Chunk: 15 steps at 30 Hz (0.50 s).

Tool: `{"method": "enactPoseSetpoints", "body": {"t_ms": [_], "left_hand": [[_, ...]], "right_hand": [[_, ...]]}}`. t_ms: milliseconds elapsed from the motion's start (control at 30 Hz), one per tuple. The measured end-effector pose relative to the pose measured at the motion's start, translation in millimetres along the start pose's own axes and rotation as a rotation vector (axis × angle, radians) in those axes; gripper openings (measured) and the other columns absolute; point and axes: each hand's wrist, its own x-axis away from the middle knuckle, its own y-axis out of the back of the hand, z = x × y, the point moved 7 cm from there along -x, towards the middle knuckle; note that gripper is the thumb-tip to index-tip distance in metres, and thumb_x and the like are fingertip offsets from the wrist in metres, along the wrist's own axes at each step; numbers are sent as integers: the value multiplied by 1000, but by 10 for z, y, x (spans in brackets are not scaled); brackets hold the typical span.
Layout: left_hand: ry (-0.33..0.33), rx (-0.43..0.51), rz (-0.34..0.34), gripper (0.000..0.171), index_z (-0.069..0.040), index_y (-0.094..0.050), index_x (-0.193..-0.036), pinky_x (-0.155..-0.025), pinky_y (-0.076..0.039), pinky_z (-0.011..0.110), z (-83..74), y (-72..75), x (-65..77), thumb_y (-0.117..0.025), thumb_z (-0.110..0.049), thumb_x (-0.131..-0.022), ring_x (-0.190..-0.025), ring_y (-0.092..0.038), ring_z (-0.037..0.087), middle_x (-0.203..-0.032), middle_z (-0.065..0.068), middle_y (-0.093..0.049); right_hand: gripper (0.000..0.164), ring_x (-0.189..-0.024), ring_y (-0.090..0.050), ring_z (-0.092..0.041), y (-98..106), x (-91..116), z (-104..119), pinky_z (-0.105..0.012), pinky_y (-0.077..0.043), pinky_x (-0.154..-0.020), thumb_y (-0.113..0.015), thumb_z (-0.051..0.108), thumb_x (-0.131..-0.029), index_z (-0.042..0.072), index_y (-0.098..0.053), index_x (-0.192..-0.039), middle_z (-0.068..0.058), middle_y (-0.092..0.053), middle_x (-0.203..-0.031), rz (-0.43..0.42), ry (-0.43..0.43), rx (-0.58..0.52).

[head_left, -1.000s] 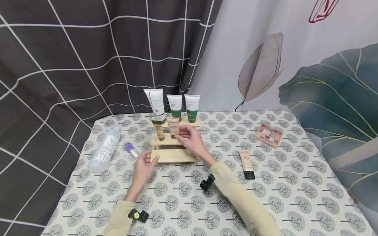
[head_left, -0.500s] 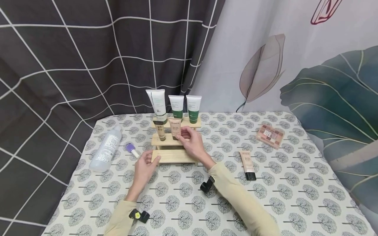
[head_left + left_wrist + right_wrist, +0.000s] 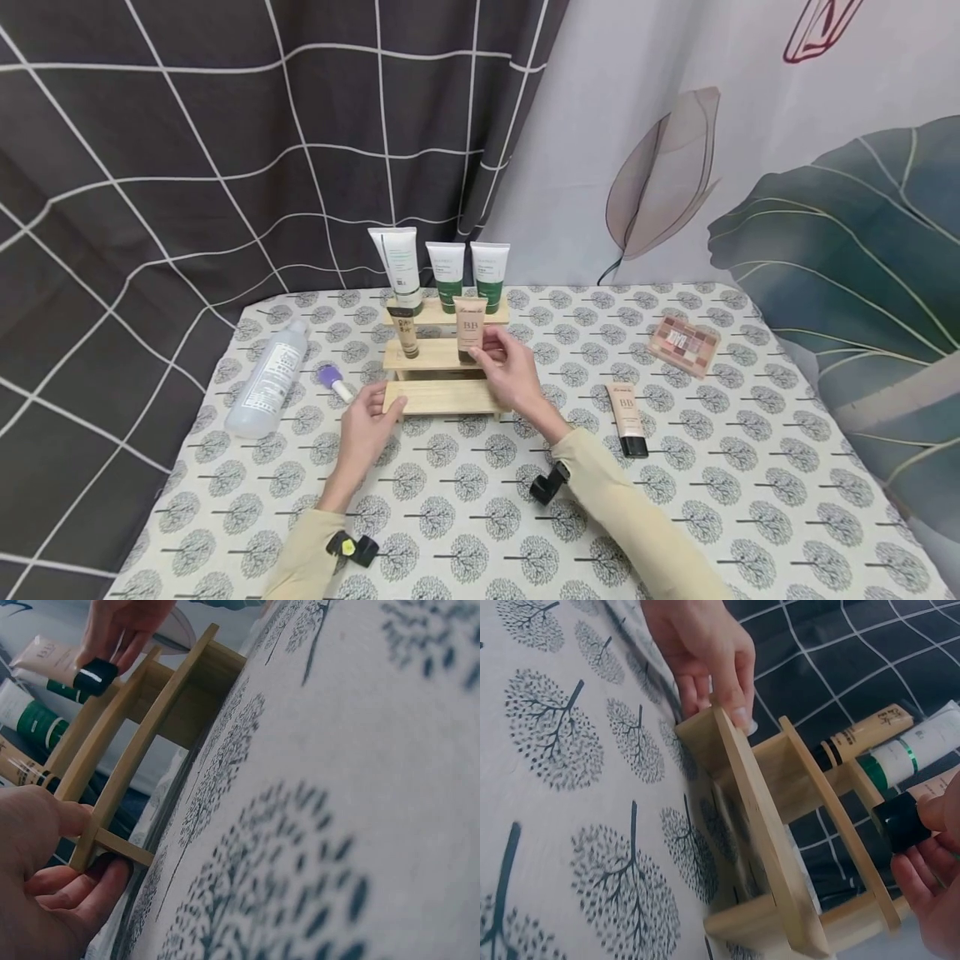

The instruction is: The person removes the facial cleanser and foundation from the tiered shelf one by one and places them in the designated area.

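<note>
Rack (image 3: 442,397) is 3-tier, bottle (image 3: 267,379) lying to its L. L hand (image 3: 366,427) pinches rack's front L end, prob. steadying it. R hand (image 3: 513,369) pinches BB tube (image 3: 470,323) low down, upright at rack's mid tier (image 3: 435,351), R side; contact unclear. Gold tube (image 3: 405,332) is at L on same tier. Step in hand looks like placing BB tube; next prob. calls for seating its cap (image 3: 96,676) flat, then letting go w/o tipping it
</note>
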Motion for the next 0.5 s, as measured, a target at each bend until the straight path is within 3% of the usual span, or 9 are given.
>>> {"method": "enactPoseSetpoints", "body": {"t_ms": [333,500], "left_hand": [[3,-19,-7,54,3,-53,-138,-79,-62,23,26,5,-7,-73,-20,-93,-95,-71,29,-112,24,-69],[-3,-25,-12,54,3,-53,-138,-80,-62,24,7,6,-6,-73,-21,-94,-96,-70,29,-112,24,-69]], "right_hand": [[31,-107,-68,-32,267,136,-41,-38,-58,-101,-68,3,-94,-3,-60,-123,-22,-68,-117,-27,59,-1],[31,-107,-67,-32,423,226,-53,-31,-57,-100,-68,3,-94,-4,-60,-123,-22,-68,-117,-58,66,11]]}}
